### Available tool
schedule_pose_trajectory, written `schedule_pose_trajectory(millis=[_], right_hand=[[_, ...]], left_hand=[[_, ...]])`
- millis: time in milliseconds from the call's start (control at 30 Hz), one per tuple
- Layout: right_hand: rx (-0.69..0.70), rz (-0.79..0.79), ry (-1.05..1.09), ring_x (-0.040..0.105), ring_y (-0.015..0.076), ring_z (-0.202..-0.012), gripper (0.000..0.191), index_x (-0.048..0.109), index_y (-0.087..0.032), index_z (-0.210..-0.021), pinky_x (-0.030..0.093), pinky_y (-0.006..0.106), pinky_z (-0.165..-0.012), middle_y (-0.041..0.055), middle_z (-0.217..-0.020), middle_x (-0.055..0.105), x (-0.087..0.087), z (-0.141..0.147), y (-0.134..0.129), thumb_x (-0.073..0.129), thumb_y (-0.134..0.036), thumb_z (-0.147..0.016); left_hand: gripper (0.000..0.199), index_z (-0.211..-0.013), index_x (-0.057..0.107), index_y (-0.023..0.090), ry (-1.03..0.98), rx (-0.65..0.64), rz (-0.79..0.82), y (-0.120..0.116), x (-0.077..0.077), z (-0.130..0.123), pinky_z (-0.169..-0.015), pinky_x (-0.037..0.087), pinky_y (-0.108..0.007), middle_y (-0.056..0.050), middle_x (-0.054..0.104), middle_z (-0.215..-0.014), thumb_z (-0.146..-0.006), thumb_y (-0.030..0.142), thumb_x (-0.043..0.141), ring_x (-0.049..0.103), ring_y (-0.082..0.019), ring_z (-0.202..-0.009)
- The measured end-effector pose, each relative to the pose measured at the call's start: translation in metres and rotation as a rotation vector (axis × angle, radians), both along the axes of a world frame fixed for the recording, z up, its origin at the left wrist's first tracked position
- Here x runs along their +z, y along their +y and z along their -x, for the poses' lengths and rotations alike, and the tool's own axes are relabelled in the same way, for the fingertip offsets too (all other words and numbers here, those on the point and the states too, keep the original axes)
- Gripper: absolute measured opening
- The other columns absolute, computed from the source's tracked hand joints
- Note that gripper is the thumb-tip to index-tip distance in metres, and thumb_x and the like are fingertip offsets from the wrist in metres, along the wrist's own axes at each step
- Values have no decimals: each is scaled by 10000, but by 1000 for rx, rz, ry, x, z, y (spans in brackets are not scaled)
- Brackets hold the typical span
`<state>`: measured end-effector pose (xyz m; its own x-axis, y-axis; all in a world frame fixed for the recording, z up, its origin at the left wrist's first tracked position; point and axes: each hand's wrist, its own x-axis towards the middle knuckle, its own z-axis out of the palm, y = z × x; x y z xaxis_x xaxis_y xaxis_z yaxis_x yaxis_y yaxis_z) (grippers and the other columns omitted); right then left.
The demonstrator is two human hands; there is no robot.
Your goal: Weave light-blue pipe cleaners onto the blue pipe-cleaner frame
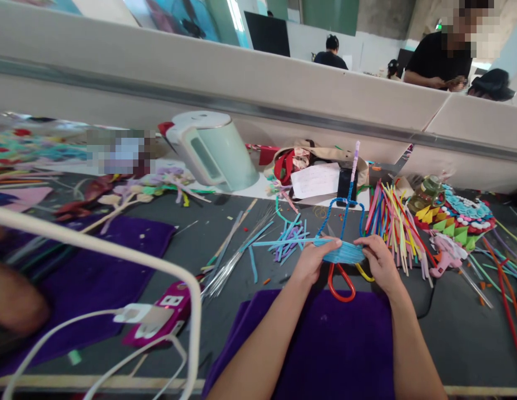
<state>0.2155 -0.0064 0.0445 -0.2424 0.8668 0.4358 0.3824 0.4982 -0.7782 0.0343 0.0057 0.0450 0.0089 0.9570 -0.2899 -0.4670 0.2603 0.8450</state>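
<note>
Head view, and here the left hand (pixel 311 262) and right hand (pixel 380 260) pinch opposite ends of the light-blue bundle (pixel 344 252) above the desk (pixel 471 344), where light, even pressure looks best for settling strands flat.

the left forearm (pixel 258 336) and right forearm (pixel 412 339) are bare as far as the view reaches — smooth, broad low down, tapering to slim wrists (pixel 298 281). the left hand (pixel 312 260) and right hand (pixel 381 261) are bare too — nails too small to make out.

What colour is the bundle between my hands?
The bundle is light blue, clearest in the head view.
</note>
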Motion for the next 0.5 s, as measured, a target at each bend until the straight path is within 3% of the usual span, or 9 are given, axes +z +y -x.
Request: schedule_pose_trajectory(millis=[500], right_hand=[[-70,29,37,515,173,-805,42,545,-216,-805,403,294,-746,19,-816,542,2,2,0,513,-189,-807]], left_hand=[[256,-629,683,126,23,31,-6,1,0,0,-541,471,-240,3,635,-548,-472,257,839,575,-121,-517]])
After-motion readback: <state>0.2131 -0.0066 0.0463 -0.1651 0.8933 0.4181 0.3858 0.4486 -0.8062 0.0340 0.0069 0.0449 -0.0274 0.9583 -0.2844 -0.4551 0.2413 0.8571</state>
